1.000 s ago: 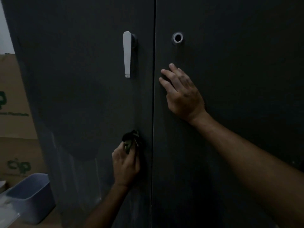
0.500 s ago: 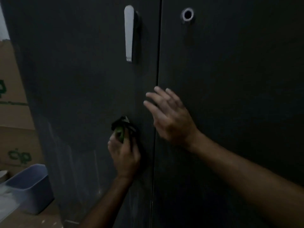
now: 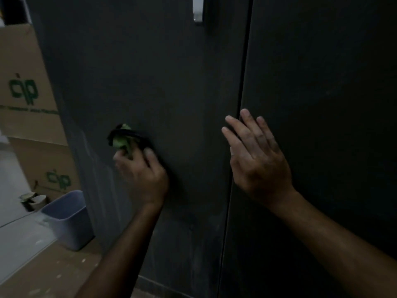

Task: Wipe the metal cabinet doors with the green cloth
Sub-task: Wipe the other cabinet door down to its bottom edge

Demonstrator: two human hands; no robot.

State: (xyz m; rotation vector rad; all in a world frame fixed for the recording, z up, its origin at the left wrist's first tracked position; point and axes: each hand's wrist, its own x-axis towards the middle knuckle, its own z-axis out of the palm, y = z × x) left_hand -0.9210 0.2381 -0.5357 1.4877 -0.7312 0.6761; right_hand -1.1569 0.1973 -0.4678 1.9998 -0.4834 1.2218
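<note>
Nearest the camera, two bare forearms are reaching away toward the dark metal cabinet. The left hand [image 3: 142, 174] is gripping the green cloth [image 3: 122, 140], with curled fingers bunching it into a wad that is sticking out above the fingertips. The cloth is pressing against the left cabinet door [image 3: 150, 82], left of the door's middle and well below the handle. The right hand [image 3: 256, 157] is lying flat with its fingers straight and slightly spread, holding nothing. It is sitting at the vertical seam [image 3: 243, 82] between the two doors, with the fingertips crossing onto the right cabinet door [image 3: 322, 104]; actual contact with the metal cannot be confirmed.

Pale streaks are showing on the lower left part of the left door. At the top edge, the lower end of a silver door handle [image 3: 198, 12] is projecting from the left door, just left of the seam.

To the left of the cabinet, a pale blue plastic bin [image 3: 66, 220] is standing on the floor close to the cabinet's side. Farther left and behind it, stacked cardboard boxes [image 3: 25, 97] with green printed logos are standing against the wall
</note>
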